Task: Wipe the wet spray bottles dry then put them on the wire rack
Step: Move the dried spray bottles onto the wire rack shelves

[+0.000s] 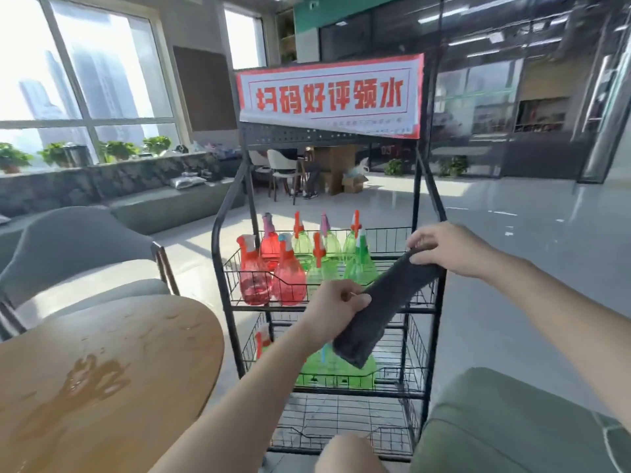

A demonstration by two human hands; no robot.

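Red and green bottles [290, 268] stand upright on the rack's [423, 310] top shelf — translucent, capped. Your left hand [336, 310] and right hand [447, 249] each pinch a folded dark cloth [386, 302] before it — table [102, 370] wet.

Dark cloth [386, 302] is held stretched between left hand [336, 307] and right hand [450, 249], before rack [218, 233] of bottles [290, 264].

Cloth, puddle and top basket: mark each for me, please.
Cloth [386, 302], head view, middle of the dark folded strip.
Puddle [92, 377], head view, centre of the wet patch on the table.
Top basket [382, 230], head view, back rim wire.
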